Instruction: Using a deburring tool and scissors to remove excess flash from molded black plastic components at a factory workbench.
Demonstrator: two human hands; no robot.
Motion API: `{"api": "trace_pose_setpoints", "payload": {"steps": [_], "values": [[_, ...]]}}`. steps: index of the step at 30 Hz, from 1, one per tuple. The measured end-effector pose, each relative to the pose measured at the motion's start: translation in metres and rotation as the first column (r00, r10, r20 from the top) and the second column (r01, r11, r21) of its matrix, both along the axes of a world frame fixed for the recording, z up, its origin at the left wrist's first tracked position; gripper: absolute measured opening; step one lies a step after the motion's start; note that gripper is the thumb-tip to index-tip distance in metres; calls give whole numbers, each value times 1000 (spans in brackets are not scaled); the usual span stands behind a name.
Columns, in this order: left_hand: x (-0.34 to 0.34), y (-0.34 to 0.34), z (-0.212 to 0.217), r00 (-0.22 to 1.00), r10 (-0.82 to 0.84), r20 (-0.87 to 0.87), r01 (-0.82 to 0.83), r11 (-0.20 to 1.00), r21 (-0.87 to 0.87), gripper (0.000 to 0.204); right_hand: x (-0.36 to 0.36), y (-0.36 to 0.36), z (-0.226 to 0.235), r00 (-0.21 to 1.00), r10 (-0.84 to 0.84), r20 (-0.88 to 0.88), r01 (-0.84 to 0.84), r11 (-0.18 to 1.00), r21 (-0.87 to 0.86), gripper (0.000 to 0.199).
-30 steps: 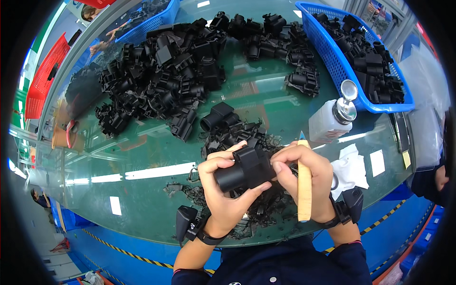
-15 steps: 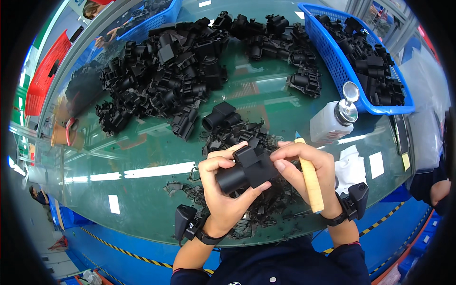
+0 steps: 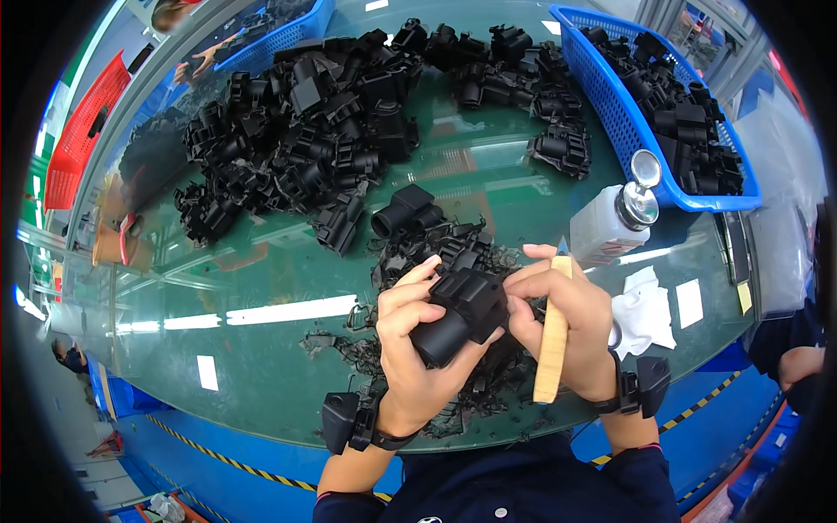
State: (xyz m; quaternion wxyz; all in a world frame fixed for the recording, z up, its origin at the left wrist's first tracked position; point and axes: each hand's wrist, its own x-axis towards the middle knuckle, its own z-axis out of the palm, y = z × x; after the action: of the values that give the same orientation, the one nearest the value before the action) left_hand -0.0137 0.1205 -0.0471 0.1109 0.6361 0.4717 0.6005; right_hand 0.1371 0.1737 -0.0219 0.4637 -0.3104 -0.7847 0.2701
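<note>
Because the black part (image 3: 469,303) seems light and stiff, left fingers (image 3: 410,319) grasp its sides; right fingers (image 3: 530,285) hold a wooden-handled tool (image 3: 551,349).

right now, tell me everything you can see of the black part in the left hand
The black part looks like matte plastic: a boxy body with a smooth, wide round tube pointing toward the lower left of the picture, so it sits at a slant. The left hand grips it, fingers on its far side, thumb on its near side, above dark scraps on the green table. The right hand is at its right end; contact is unclear.
</note>
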Motion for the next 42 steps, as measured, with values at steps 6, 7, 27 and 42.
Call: {"api": "trace_pose_setpoints", "payload": {"steps": [6,7,27,42], "values": [[-3,-1,0,985,-53,164,68,994,-88,61,-2,-4,6,936,-126,-330,-80,835,-545,6],[-3,-2,1,979,-57,194,80,991,-110,62,2,1,4,948,-67,-311,-95,873,-478,6],[-3,-1,-2,980,-27,198,49,993,-105,61,5,4,3,991,51,-120,-77,971,-226,5],[-5,1,1,952,-172,252,194,979,-64,62,0,3,0,991,-13,-131,-4,992,-129,9]]}}
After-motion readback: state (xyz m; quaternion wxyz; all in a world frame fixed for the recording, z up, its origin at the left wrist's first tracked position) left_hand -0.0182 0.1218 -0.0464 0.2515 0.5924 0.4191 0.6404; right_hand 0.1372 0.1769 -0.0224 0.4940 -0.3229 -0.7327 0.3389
